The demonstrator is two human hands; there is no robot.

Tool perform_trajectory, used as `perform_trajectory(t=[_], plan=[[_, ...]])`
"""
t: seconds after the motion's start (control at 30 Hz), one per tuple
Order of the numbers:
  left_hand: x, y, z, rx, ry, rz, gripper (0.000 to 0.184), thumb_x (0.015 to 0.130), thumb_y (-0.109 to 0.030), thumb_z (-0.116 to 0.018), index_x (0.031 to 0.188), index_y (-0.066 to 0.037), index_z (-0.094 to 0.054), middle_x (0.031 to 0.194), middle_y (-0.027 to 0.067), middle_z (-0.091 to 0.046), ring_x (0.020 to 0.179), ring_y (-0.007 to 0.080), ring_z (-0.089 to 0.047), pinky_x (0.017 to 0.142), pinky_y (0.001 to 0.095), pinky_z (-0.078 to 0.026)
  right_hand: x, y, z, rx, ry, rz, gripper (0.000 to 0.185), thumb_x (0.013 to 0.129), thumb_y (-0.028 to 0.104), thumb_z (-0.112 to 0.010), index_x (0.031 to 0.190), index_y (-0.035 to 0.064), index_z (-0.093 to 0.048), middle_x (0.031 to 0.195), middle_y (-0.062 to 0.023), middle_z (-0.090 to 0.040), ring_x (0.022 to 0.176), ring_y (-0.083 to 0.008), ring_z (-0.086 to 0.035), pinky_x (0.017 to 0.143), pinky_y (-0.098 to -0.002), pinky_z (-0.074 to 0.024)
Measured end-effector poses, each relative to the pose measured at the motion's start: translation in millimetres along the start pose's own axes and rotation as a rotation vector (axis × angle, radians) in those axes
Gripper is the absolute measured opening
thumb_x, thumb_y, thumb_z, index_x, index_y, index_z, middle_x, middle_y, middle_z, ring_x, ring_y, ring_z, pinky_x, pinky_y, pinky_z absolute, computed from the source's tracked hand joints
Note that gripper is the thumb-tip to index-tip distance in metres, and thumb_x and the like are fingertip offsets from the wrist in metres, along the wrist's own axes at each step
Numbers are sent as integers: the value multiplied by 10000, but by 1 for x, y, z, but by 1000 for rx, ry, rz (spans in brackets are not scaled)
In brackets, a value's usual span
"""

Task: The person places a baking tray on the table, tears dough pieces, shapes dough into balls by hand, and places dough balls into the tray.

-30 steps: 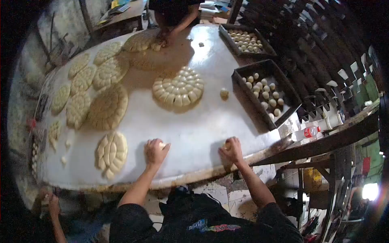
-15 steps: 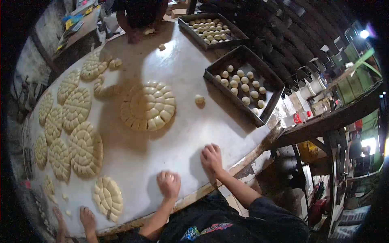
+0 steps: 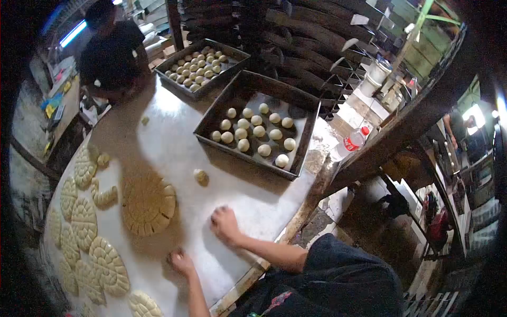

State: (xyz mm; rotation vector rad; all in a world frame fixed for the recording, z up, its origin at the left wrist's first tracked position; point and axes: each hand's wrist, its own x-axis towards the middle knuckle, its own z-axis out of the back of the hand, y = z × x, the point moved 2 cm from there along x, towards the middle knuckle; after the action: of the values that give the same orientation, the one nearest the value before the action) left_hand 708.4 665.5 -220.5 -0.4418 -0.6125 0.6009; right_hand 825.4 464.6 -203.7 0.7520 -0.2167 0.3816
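The head view has swung towards the near tray (image 3: 293,112), bringing its dough balls (image 3: 257,131) closer to centre. Tray-side on the desk (image 3: 193,205) sits my curled right hand (image 3: 224,224); my left hand (image 3: 181,262) curls farther off. I can't tell what either grips. A loose ball (image 3: 199,176) lies near the tray.

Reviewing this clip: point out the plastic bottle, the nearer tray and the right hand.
Bottle (image 3: 350,144): head view, on its red label.
Tray (image 3: 285,92): head view, inside its far wall.
Right hand (image 3: 226,225): head view, back of the hand.
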Motion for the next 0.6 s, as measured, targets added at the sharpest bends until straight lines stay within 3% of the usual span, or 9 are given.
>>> perform_trajectory(t=[0.07,0.13,0.17,0.23,0.3,0.37,0.43,0.47,0.6], plan=[[-37,-8,27,73,94,-88,134,723,-69,-591,699,29,-503,723,200,-509,747,379,-489,684,455,-403,-23,3,23,-12,-4,83,137,634,126,-633,750,81,-574,934,-104,-560,884,-300,-490,745,-407,-406],[-58,-19,71,160,148,-65,137,719,-75,-581,679,25,-497,711,198,-492,747,389,-465,683,468,-391,-51,-5,53,-65,7,262,240,696,196,-615,888,63,-558,954,-96,-522,922,-286,-473,800,-395,-404],[-66,4,85,155,159,-69,137,719,-75,-581,679,25,-497,711,198,-492,747,389,-465,683,468,-391,-59,-19,68,-72,8,252,240,696,196,-615,888,63,-558,954,-96,-522,922,-286,-473,800,-395,-404],[-53,58,101,335,23,-289,104,739,-99,-607,703,-24,-546,766,169,-558,744,359,-515,702,433,-402,-48,-47,91,-173,68,225,161,707,150,-612,852,100,-564,952,-69,-519,917,-259,-466,785,-379,-402],[-20,100,94,361,-107,-180,128,725,-79,-566,677,20,-499,718,194,-496,749,381,-466,678,463,-387,-21,-56,103,-244,-10,180,148,720,150,-601,848,85,-563,933,-72,-517,929,-256,-456,789,-369,-401],[20,127,70,254,-135,134,116,737,-78,-554,691,18,-507,737,190,-514,774,364,-478,693,455,-389,8,-60,78,-278,-92,117,147,711,135,-589,836,64,-560,929,-90,-522,939,-270,-459,797,-376,-399],[43,92,56,317,-52,218,122,752,-86,-551,702,20,-513,747,194,-523,795,355,-484,711,453,-389,25,-48,57,-180,-164,-92,130,688,113,-594,799,51,-564,902,-102,-531,931,-281,-470,799,-382,-399],[47,80,51,376,27,306,129,766,-93,-548,714,22,-519,756,197,-532,817,346,-490,728,450,-390,25,-38,44,-179,-166,-89,130,688,113,-594,799,51,-564,902,-102,-531,931,-281,-470,799,-382,-399],[-9,52,55,142,45,283,124,775,-97,-559,726,10,-521,800,181,-544,861,336,-492,757,453,-389,-9,1,17,-111,-144,-105,92,704,108,-583,765,42,-565,890,-99,-550,942,-282,-484,826,-390,-405]])
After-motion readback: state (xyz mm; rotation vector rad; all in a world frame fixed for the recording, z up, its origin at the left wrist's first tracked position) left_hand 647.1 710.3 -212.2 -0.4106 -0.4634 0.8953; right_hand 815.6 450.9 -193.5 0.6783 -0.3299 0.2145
